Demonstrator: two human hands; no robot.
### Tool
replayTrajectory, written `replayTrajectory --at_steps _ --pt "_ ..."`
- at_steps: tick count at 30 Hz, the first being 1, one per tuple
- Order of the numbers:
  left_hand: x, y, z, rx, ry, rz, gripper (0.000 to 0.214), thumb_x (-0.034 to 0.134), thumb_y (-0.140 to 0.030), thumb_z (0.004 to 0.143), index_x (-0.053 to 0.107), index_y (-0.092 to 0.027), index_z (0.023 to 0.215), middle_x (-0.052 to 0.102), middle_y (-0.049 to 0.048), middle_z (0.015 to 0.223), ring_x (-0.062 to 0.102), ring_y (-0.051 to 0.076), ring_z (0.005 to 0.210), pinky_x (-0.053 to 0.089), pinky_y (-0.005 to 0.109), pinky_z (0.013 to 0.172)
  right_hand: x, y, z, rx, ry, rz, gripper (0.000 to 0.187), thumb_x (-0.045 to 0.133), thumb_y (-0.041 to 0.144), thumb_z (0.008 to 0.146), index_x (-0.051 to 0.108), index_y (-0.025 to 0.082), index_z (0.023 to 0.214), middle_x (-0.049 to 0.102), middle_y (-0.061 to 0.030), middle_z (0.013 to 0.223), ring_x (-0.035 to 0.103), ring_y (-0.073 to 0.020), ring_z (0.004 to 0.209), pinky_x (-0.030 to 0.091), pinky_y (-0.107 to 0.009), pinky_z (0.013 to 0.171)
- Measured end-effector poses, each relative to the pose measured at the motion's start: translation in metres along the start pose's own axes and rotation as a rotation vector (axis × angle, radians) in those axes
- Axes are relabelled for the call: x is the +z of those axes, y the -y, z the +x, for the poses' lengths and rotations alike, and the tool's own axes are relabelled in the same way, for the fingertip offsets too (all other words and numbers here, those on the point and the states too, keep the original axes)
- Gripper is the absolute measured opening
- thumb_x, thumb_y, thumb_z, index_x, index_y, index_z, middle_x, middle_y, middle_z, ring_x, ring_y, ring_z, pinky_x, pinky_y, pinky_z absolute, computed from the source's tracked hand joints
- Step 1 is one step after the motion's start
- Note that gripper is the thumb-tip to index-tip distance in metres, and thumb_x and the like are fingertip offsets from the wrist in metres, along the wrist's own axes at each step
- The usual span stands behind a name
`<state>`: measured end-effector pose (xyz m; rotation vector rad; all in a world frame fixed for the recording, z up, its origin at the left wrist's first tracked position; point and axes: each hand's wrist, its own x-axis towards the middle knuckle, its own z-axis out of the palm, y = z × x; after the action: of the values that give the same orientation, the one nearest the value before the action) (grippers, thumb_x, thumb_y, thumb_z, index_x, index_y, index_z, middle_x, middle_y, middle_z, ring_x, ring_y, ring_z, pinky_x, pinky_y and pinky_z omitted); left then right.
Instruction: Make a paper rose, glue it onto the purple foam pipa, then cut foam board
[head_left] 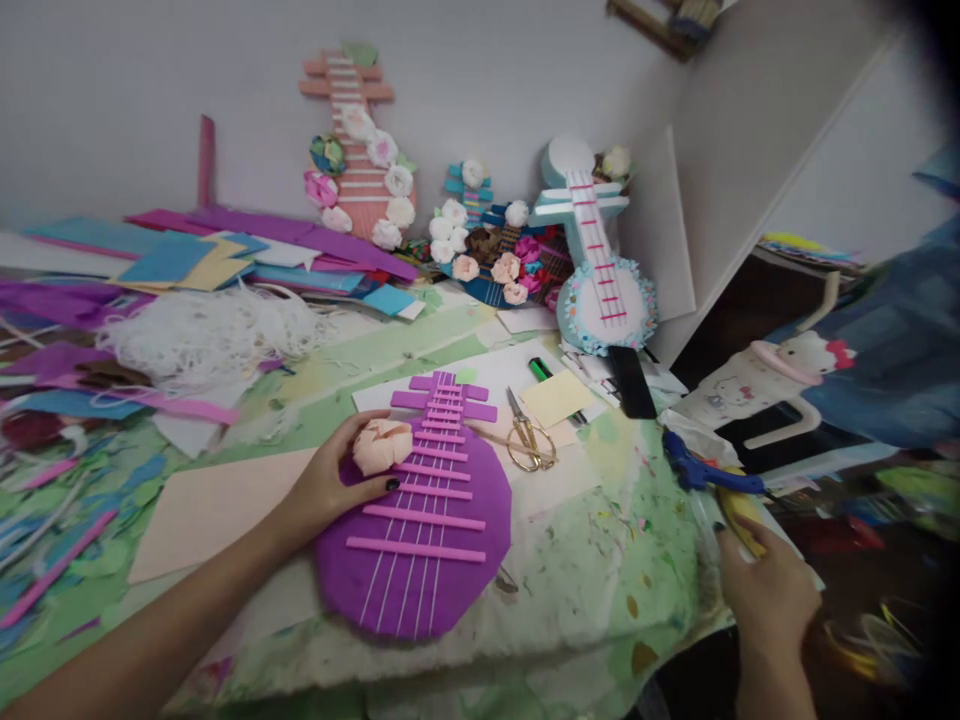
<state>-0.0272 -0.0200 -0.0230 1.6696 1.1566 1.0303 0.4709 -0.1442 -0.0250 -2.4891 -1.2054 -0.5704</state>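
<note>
At left, left hand curled round a peach paper flower, pressing it onto the upper edge of the purple foam guitar lying flat on the table. Might sit crooked or shift if pressed unevenly. Just right of that, scissors close by, easy to knock. Far right, right hand closed on what looks like a blue glue gun at the table edge; risk of drips, burnt fingers.

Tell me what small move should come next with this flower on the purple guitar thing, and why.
Probably bring the glue gun across to the peach flower. The left hand holds the flower against the upper left of the purple instrument, while the right hand is at the table edge beside the gun; whether it grips it is unclear.
</note>
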Motion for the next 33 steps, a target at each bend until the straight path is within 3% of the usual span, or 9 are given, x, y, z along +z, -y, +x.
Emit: replayTrajectory --at_steps 4,7,13,17,19,25,29,33 --pt "0.0 0.004 -0.001 -0.009 -0.019 -0.015 0.067 0.073 -0.044 0.069 0.046 -0.022 0.127 0.058 0.0104 0.125 0.056 0.03 0.116 0.045 0.04 0.1 0.016 0.016 0.022 -0.27 -0.063 -0.03 0.04 0.04 0.018 0.081 0.063 0.008 0.112 0.065 -0.017 0.111 0.058 -0.0296 0.105 0.041 -0.042 0.093" --pt "-0.001 0.005 -0.002 -0.017 -0.031 -0.026 0.066 0.072 -0.044 0.069 0.047 -0.022 0.127 0.057 0.0108 0.127 0.055 0.031 0.118 0.046 0.04 0.099 0.024 0.021 0.047 -0.258 0.008 -0.198 0.047 0.038 0.013 0.081 0.055 0.008 0.125 0.057 -0.0173 0.128 0.049 -0.0338 0.116 0.038 -0.049 0.092" --pt "-0.001 0.005 -0.002 -0.014 0.009 -0.062 0.064 0.07 -0.042 0.073 0.044 -0.023 0.128 0.054 0.0105 0.13 0.053 0.03 0.12 0.043 0.04 0.102 0.028 0.021 0.085 -0.366 0.259 -0.342 0.042 0.044 0.01 0.08 0.061 0.018 0.117 0.059 -0.0156 0.123 0.054 -0.0334 0.106 0.037 -0.056 0.085" --pt "0.0 0.003 -0.003 -0.021 0.008 -0.071 0.065 0.07 -0.04 0.073 0.04 -0.022 0.128 0.049 0.0127 0.134 0.048 0.031 0.124 0.039 0.045 0.106 0.02 0.021 0.093 -0.429 0.271 -0.32 0.035 0.04 0.002 0.079 0.065 0.015 0.099 0.065 -0.0132 0.11 0.061 -0.026 0.095 0.037 -0.048 0.085" --pt "0.001 0.002 -0.004 -0.019 0.009 -0.079 0.065 0.07 -0.038 0.074 0.038 -0.023 0.129 0.048 0.0134 0.135 0.047 0.031 0.125 0.037 0.047 0.107 0.014 0.02 0.092 -0.452 0.246 -0.3 0.031 0.042 0.004 0.08 0.063 0.016 0.099 0.064 -0.0131 0.11 0.063 -0.0253 0.094 0.037 -0.045 0.086" --pt "0.003 0.003 -0.005 0.018 -0.013 -0.044 0.066 0.069 -0.036 0.075 0.037 -0.022 0.13 0.048 0.014 0.134 0.048 0.03 0.125 0.037 0.047 0.107 -0.005 0.014 0.083 -0.425 0.198 -0.211 0.029 0.049 0.018 0.081 0.058 0.015 0.109 0.063 -0.0167 0.114 0.064 -0.0292 0.085 0.043 -0.038 0.07" --pt "0.002 0.001 -0.004 0.037 -0.032 -0.023 0.062 0.068 -0.036 0.076 0.037 -0.023 0.129 0.049 0.0131 0.134 0.05 0.028 0.124 0.04 0.044 0.105 -0.021 0.015 0.077 -0.39 0.22 0.026 0.034 0.054 0.023 0.077 0.056 0.018 0.111 0.065 -0.0153 0.109 0.064 -0.031 0.093 0.044 -0.036 0.076" --pt "0.0 -0.002 -0.004 0.056 -0.023 -0.001 0.06 0.068 -0.036 0.076 0.039 -0.022 0.127 0.049 0.013 0.133 0.049 0.028 0.124 0.039 0.044 0.106 -0.042 0.025 0.072 -0.201 0.252 0.292 0.037 0.065 0.026 0.067 0.062 0.017 0.102 0.068 -0.0109 0.088 0.063 -0.0295 0.08 0.044 -0.037 0.072"
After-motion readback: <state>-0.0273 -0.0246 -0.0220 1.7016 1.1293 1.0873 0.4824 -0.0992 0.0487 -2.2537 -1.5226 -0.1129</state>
